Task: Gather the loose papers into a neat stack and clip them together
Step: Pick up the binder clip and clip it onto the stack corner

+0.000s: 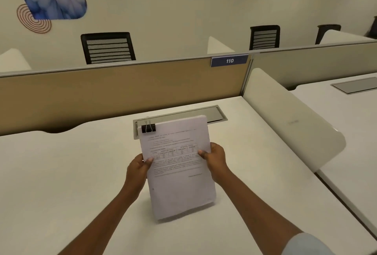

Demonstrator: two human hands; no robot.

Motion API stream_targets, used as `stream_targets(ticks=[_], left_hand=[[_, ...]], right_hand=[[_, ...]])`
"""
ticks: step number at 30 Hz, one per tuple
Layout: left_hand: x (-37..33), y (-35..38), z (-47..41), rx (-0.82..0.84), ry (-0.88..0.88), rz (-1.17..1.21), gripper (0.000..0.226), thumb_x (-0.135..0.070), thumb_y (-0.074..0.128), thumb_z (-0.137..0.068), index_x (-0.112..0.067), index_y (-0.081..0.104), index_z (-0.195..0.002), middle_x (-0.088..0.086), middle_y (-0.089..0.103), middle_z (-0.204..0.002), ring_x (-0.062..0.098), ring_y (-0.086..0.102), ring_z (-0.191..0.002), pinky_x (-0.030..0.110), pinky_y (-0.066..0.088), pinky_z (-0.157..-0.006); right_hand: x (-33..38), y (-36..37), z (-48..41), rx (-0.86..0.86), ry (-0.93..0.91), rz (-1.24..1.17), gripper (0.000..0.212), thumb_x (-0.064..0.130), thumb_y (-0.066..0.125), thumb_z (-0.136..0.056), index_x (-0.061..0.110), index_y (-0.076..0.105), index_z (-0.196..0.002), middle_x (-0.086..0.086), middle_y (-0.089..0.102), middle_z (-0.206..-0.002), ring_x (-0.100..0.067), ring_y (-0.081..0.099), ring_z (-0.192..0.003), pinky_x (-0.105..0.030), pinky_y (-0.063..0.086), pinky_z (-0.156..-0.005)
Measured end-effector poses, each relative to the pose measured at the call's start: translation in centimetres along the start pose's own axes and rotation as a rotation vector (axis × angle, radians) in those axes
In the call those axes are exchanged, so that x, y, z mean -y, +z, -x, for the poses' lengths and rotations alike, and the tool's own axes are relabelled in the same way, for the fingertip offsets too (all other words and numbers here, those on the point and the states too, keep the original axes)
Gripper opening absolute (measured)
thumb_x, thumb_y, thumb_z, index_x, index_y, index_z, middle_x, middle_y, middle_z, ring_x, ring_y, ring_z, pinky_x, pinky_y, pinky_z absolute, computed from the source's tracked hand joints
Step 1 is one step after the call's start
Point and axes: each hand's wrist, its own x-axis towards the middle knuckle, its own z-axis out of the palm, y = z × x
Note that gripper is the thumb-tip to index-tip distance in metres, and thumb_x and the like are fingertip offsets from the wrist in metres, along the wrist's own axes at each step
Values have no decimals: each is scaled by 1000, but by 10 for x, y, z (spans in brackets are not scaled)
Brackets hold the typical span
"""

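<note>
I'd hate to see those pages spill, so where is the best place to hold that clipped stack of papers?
Probably at the two long side edges, about mid-height, one hand from each side, as the left hand and right hand do now. The binder clip pins only the top left corner of the stack of papers.

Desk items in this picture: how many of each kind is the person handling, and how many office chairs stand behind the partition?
Paper stacks: 1
Black binder clips: 1
Hands holding the stack: 2, left hand and right hand
Office chairs: 3
Total: 7
</note>
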Motion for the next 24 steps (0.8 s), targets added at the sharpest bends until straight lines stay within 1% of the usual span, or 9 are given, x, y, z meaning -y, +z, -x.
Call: stream_targets(ticks=[3, 5, 8, 12, 15, 17, 19, 22, 24], left_hand=[[-6, 33, -16, 2, 6, -57, 27, -26, 50, -97, -13, 59, -119, 3, 69, -112, 21, 69, -98, 40, 60, -78], [-11, 60, -30, -18, -14, -77, 25, -26, 50, -98, -13, 59, -116, 3, 69, -110, 21, 69, -97, 36, 60, -73], [-18, 106, -54, -45, -58, -79, 23, -26, 49, -98, -12, 60, -113, 5, 69, -108, 22, 69, -93, 34, 56, -62], [-23, 172, -86, -61, -146, -90, 20, -24, 49, -98, -10, 60, -106, 5, 68, -104, 23, 68, -89, 33, 56, -59], [-19, 217, -111, -53, -186, -166, 21, -24, 47, -98, -8, 59, -103, 7, 67, -103, 23, 67, -86, 32, 55, -55], [-13, 243, -126, -34, -209, -214, 20, -23, 47, -98, -7, 58, -103, 7, 67, -102, 23, 67, -84, 32, 56, -53], [-5, 268, -138, -15, -234, -248, 19, -22, 47, -98, -7, 58, -103, 7, 66, -101, 23, 67, -81, 34, 58, -54], [9, 297, -153, 7, -254, -320, 19, -22, 47, -97, -7, 57, -100, 8, 66, -100, 24, 67, -81, 40, 61, -58], [20, 312, -162, 17, -252, -381, 20, -23, 49, -97, -6, 57, -97, 9, 66, -101, 25, 66, -83, 39, 60, -60]], right_hand=[[13, -23, -25, -69, -34, 111, 19, 13, 67, -83, 7, 65, -102, -9, 71, -100, -25, 69, -86, -42, 59, -78], [21, -42, -45, -101, -56, 208, 20, 16, 67, -84, 7, 64, -102, -8, 70, -100, -25, 68, -84, -41, 60, -75], [30, -73, -82, -142, -76, 335, 23, 18, 68, -84, 7, 63, -103, -9, 68, -103, -28, 67, -87, -42, 59, -77], [29, -115, -135, -179, -65, 449, 26, 19, 70, -82, 6, 62, -103, -11, 68, -105, -30, 66, -89, -43, 58, -80], [20, -146, -173, -184, -21, 481, 25, 16, 72, -80, 4, 64, -100, -14, 68, -102, -31, 66, -88, -42, 57, -79], [12, -164, -194, -182, 12, 504, 22, 15, 72, -79, 3, 64, -96, -14, 68, -99, -31, 65, -86, -40, 56, -77], [2, -181, -212, -179, 45, 527, 15, 13, 72, -79, 6, 60, -86, -11, 66, -90, -29, 62, -81, -35, 52, -71], [-14, -201, -235, -174, 108, 562, 22, 14, 73, -80, 6, 52, -81, 0, 52, -73, -26, 55, -78, -32, 45, -68], [-24, -212, -247, -173, 141, 580, 24, 15, 73, -80, 6, 51, -83, -2, 52, -75, -25, 53, -78, -32, 43, -68]])
